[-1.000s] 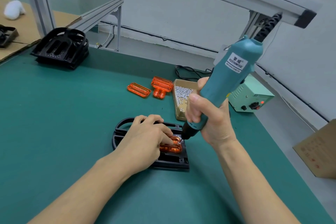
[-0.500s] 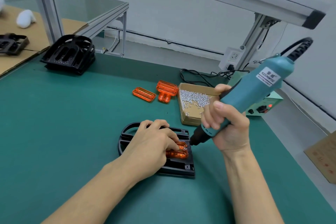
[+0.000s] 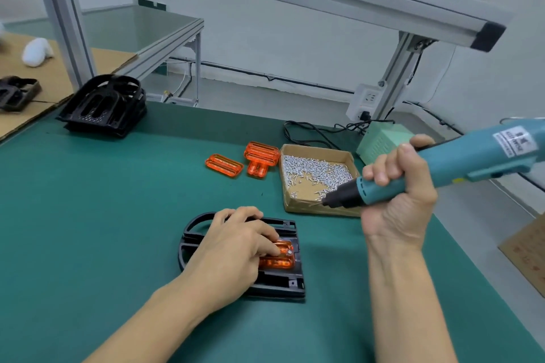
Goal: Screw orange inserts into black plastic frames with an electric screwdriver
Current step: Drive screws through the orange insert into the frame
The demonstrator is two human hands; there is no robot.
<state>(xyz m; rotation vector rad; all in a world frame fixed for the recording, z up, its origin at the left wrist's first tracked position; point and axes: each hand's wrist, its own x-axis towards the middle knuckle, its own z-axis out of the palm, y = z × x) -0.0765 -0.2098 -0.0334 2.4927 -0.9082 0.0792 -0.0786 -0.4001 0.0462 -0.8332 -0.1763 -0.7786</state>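
Orange insert (image 3: 277, 258) sat pressed into the black frame (image 3: 290, 283) by your left hand (image 3: 233, 253), one screw seated, while your right hand (image 3: 398, 200) gripped the electric screwdriver (image 3: 460, 166) at the screw box (image 3: 317, 175); two inserts (image 3: 243, 162) remained.

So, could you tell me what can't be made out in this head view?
- Orange insert: its left part is hidden under the left hand.
- Electric screwdriver: its rear is cut off by the right edge.
- Screwdriver tip over the screw box: too small to tell whether it carries a screw.
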